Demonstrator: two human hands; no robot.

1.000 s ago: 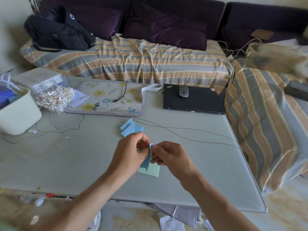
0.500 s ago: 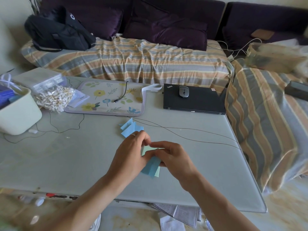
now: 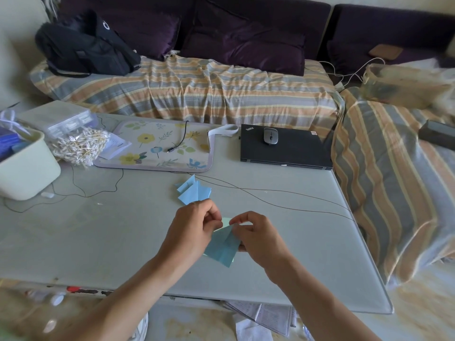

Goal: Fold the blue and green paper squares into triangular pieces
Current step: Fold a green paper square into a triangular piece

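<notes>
Your left hand (image 3: 194,228) and right hand (image 3: 258,238) are both pinching the blue paper (image 3: 222,247) over the worktop (image 3: 98,242), near the folded pieces (image 3: 193,190).

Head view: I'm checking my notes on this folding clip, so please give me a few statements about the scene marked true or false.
1. Both hands hold the blue paper. True.
2. The mouse sits on the floral mat. False: it sits on the closed laptop.
3. A pile of folded blue pieces lies beyond the left hand. True.
4. The right hand rests flat on the table. False: its fingers pinch the paper.
5. The backpack is on the table. False: it lies on the striped couch.
</notes>
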